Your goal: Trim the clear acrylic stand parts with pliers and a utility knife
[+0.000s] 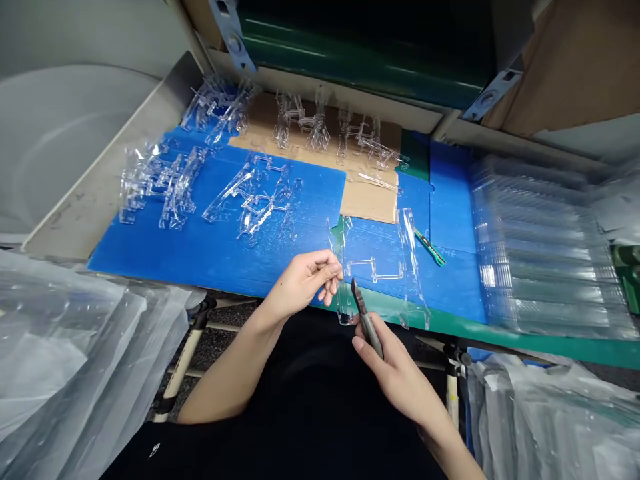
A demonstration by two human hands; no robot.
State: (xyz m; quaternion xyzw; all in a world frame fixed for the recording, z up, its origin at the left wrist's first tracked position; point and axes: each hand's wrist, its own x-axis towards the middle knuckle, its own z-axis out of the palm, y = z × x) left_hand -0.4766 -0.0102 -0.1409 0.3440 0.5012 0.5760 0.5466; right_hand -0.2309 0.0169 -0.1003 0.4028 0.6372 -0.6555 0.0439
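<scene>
My left hand (303,283) pinches the near left end of a transparent plastic moulding (373,269) between thumb and fingers. The moulding lies low over the blue sheet, a frame of thin runners with long side pieces. My right hand (395,373) grips a pair of side cutters (367,327) with dark grey handles. Their pointed jaws stand right beside the moulding's lower left part, and I cannot tell whether they touch it.
Several transparent mouldings lie on a blue corrugated sheet (280,260) and a brown cardboard piece (370,200). A green utility knife (429,246) lies to the right. Stacked transparent trays (545,253) stand further right. Plastic bags (65,360) bulge at lower left, and a grey bin (65,140) stands beyond them.
</scene>
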